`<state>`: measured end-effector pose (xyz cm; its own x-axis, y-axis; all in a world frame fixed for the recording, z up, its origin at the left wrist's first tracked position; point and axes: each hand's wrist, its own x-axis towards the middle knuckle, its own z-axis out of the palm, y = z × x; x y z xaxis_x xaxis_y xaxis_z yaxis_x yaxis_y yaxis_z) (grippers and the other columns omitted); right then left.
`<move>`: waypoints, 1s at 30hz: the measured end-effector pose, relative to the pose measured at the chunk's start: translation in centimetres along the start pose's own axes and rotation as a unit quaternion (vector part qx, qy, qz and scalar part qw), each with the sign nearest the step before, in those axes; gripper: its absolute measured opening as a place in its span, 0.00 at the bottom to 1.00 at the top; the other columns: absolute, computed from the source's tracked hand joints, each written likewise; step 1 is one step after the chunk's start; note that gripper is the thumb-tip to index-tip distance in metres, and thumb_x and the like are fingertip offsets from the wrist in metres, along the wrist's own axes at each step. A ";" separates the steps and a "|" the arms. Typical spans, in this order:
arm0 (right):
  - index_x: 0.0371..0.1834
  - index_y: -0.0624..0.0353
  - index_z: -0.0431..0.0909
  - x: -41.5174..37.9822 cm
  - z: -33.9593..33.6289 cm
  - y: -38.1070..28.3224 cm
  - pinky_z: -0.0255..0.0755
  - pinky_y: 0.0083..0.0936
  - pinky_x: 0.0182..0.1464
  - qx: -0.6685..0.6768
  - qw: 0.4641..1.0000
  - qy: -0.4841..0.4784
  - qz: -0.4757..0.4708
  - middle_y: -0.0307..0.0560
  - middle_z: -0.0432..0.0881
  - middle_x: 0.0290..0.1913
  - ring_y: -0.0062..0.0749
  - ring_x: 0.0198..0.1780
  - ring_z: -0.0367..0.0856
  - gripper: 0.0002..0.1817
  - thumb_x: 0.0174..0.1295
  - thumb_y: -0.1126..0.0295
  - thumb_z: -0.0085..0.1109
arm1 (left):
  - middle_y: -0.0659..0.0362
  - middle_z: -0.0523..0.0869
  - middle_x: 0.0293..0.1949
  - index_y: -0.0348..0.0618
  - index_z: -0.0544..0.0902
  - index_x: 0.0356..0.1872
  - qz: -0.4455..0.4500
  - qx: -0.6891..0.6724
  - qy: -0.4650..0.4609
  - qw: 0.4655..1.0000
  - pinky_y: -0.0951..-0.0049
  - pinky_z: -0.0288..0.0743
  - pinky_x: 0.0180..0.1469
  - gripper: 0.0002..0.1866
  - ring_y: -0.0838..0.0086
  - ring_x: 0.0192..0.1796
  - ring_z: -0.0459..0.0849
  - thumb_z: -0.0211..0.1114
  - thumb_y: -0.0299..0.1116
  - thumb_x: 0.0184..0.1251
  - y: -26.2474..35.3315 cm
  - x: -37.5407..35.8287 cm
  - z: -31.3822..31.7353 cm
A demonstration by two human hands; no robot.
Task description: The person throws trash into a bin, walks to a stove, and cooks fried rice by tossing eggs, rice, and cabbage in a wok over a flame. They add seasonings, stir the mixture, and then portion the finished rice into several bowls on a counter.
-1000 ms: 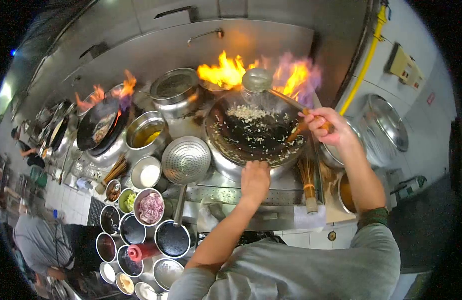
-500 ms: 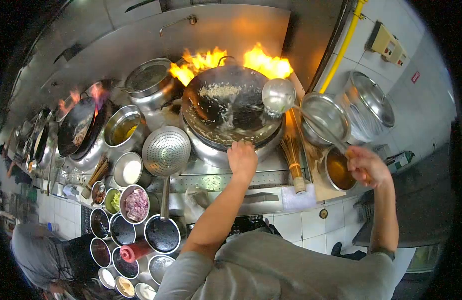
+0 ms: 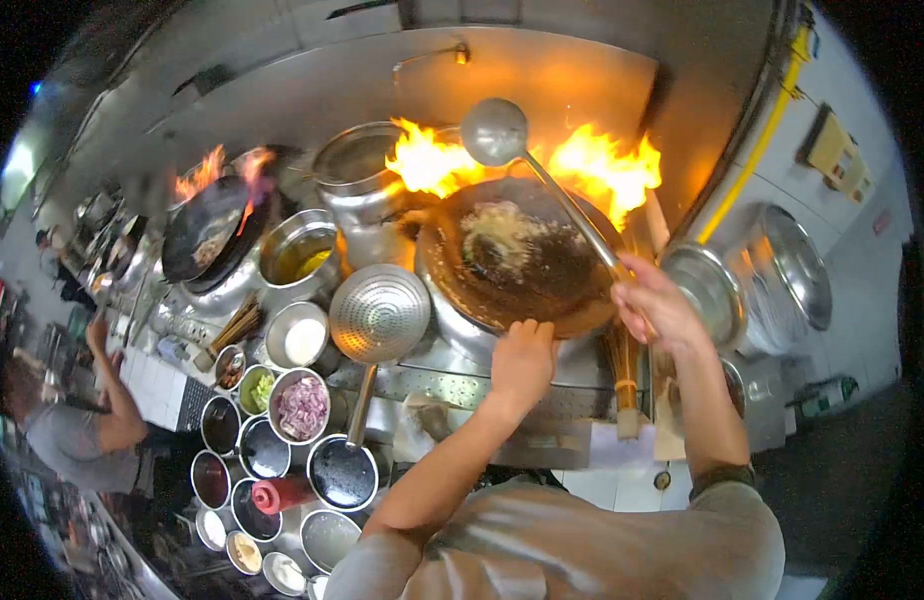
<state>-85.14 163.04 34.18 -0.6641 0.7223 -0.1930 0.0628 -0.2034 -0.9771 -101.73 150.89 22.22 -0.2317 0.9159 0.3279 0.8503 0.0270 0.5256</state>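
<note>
My left hand [image 3: 525, 362] grips the near rim of a large wok [image 3: 582, 275] with its fingers closed over the edge. The wok is tilted on the burner, and pale grains that look like rice [image 3: 502, 238] are gathered in its far-left part. In my right hand [image 3: 662, 305] is the long handle of a ladle [image 3: 495, 132]. Its round bowl is raised above the wok's far edge, between two bursts of flame [image 3: 607, 175].
To the left are a perforated strainer [image 3: 380, 312], a pot of oil [image 3: 300, 250], and bowls including chopped onion [image 3: 300, 404]. A bamboo brush [image 3: 625, 385] and metal pot [image 3: 702, 290] are to the right. Another person [image 3: 82, 440] works at far left by a flaming wok [image 3: 197, 225].
My right hand has moved left and forward, lifting the ladle from the wok's right side to above its far edge. The wok has tilted and its grains have shifted. The view has swung right.
</note>
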 end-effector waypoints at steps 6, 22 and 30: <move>0.65 0.64 0.65 20.6 7.5 -1.8 0.64 0.24 0.15 -0.168 0.982 -0.078 -0.040 0.39 0.75 0.28 0.19 0.18 0.70 0.26 0.65 0.71 0.56 | 0.43 0.75 0.61 0.40 0.79 0.58 -0.043 -0.050 0.090 0.994 0.54 0.72 0.63 0.26 0.46 0.62 0.75 0.74 0.32 0.58 -0.9 -7.6 -7.1; 0.36 0.61 0.67 36.8 15.7 -3.4 0.60 0.17 0.23 0.505 0.786 -0.263 0.242 0.39 0.70 0.28 0.20 0.26 0.72 0.10 0.57 0.83 0.58 | 0.48 0.87 0.52 0.40 0.80 0.59 -0.580 -0.112 0.247 0.768 0.65 0.78 0.55 0.22 0.59 0.53 0.86 0.70 0.36 0.67 1.0 -32.5 -11.1; 0.37 0.61 0.68 20.4 9.3 -5.1 0.64 0.13 0.24 0.476 0.831 -0.283 0.047 0.38 0.69 0.31 0.20 0.27 0.65 0.09 0.61 0.80 0.60 | 0.47 0.85 0.52 0.38 0.82 0.55 -0.341 -0.166 0.188 0.906 0.62 0.77 0.57 0.20 0.55 0.55 0.84 0.67 0.39 0.68 -2.7 -25.4 -15.2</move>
<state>-105.94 172.65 36.08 -0.9508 0.3012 0.0722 -0.3046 -0.8674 -0.3935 -105.32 121.42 24.44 -0.8469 0.5294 0.0499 0.2754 0.3564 0.8928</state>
